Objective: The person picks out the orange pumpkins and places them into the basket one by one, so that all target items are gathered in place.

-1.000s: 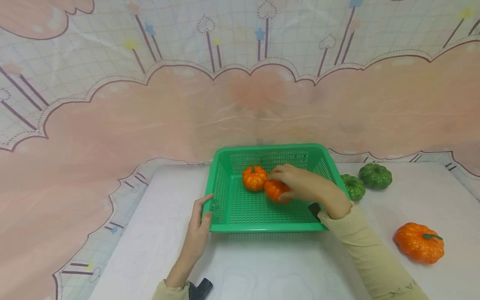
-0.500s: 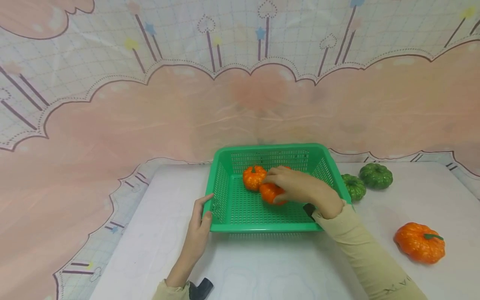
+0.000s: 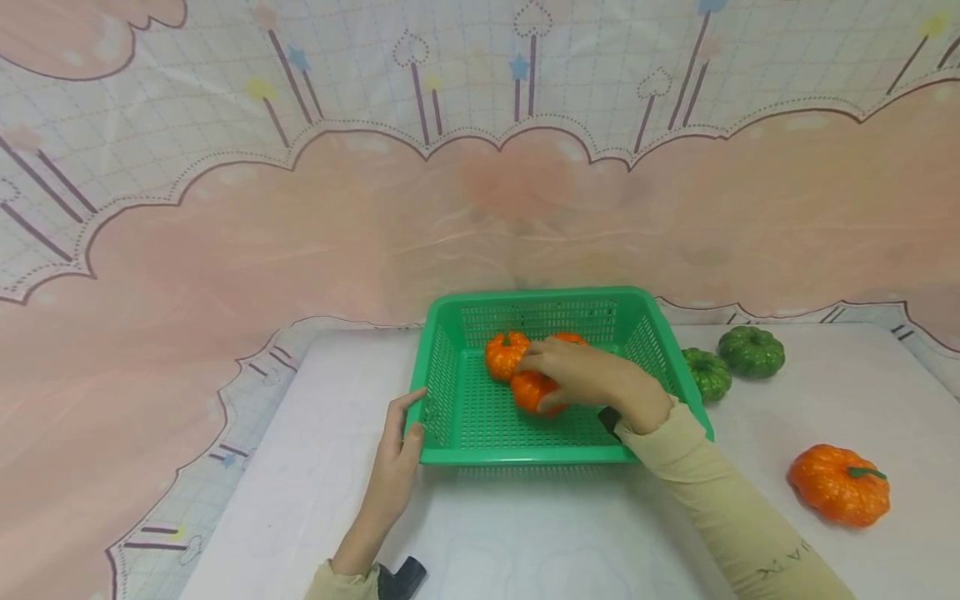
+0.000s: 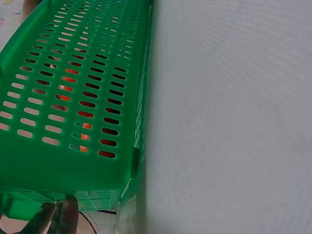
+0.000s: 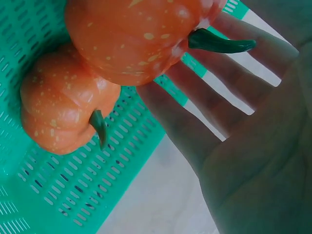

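- Behind both grips spreads a pink-and-white printed cloth (image 3: 360, 225).
- Beneath them lies the white-covered counter (image 3: 315, 433).
- Between the left grip and the right sleeve sits a green rectangular slotted plastic basket (image 3: 528, 456), probably light and slightly springy, best steadied by its rim.
- At its left edge, the left grip (image 3: 397, 450) holds that rim.
- Over its middle, the right grip (image 3: 585, 372) has fingers and thumb round a pumpkin.
- Well right of it, on the counter, rests a ribbed orange pumpkin (image 3: 836, 486).
- Within the right grip, inside the basket, is a glossy speckled orange pumpkin (image 3: 531, 394); likely light, stiff and rather slippery, best taken round its ribbed sides.
- Just left of the right grip sits a round orange pumpkin (image 3: 504, 358).
- Beyond the basket's right wall lie two glossy green pumpkins (image 3: 752, 352).
- Towards the right palm points a curved green stem (image 5: 219, 41), a poor handle.
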### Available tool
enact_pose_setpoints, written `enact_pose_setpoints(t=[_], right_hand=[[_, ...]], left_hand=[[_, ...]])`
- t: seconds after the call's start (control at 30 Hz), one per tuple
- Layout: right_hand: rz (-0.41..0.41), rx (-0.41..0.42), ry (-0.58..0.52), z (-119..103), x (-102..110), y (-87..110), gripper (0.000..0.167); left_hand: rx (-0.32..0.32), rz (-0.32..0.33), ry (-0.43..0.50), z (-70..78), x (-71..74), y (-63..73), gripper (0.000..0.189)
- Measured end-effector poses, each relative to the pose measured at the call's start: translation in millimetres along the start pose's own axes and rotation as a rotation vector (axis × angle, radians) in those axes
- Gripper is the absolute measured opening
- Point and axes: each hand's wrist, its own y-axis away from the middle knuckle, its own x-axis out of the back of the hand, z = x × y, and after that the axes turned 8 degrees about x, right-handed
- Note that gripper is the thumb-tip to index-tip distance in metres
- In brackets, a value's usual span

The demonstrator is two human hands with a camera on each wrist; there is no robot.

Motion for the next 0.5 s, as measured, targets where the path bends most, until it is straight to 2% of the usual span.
enact_pose_setpoints(t=[0.5], right_hand=[[-0.062, 0.025, 0.036, -3.6, -5.0, -8.7, 0.051]], left_hand=[[-0.005, -0.003, 0.008, -0.3, -0.2, 0.1, 0.044]])
